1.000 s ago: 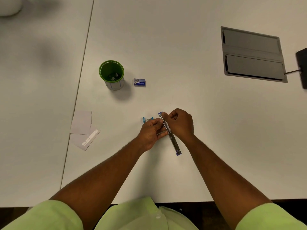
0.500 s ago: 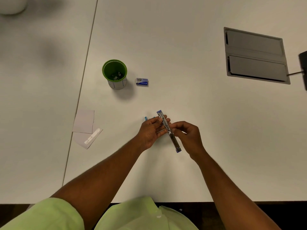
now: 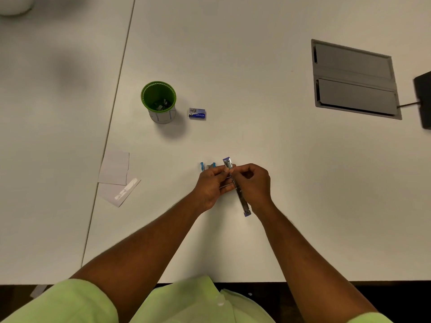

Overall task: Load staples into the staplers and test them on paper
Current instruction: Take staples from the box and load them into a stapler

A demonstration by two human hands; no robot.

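Since half a second ago, right hand [image 3: 253, 183] returns to the opened stapler [image 3: 236, 186], pinching near its far end; left hand [image 3: 213, 183] grips its middle. If either grip slips, the staple strip may sit crooked and jam, I think.

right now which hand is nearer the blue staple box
Left. The left hand sits below the blue staple box, slightly to its right; the right hand is farther right, across the opened stapler.

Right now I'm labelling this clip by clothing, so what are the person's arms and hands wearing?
Both forearms are bare, and the left hand and right hand show no gloves. Short, loose light-green sleeves end near the elbows, matching the shirt. No watch or bracelet is visible; rings are too small to tell.
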